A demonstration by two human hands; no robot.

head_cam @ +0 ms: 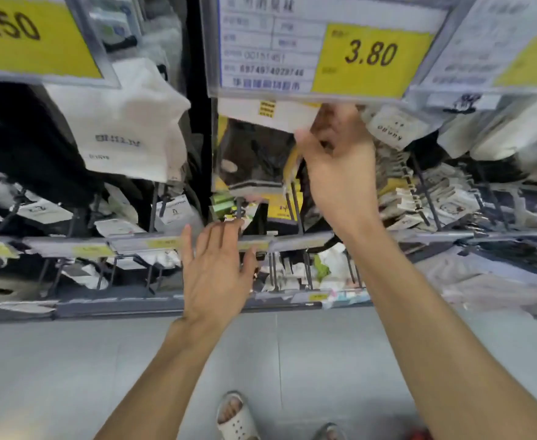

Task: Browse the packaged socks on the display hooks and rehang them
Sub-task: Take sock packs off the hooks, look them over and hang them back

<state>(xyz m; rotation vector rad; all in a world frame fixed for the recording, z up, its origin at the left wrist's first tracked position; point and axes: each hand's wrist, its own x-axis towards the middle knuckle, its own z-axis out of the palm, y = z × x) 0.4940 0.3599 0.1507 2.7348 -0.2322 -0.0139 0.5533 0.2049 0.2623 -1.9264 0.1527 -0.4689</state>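
Both hands were raised: my right hand (340,166) pinched the top of the sock packet (254,154) under the 3.80 price tag (371,55), upper centre; my left hand (216,271) hung open, fingers spread, mid-frame.

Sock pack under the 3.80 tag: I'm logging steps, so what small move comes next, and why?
Probably slide it along its hidden hook with the right hand, which pinches the sock pack's white top card just under the price tag; the left hand is open lower down, holding nothing.
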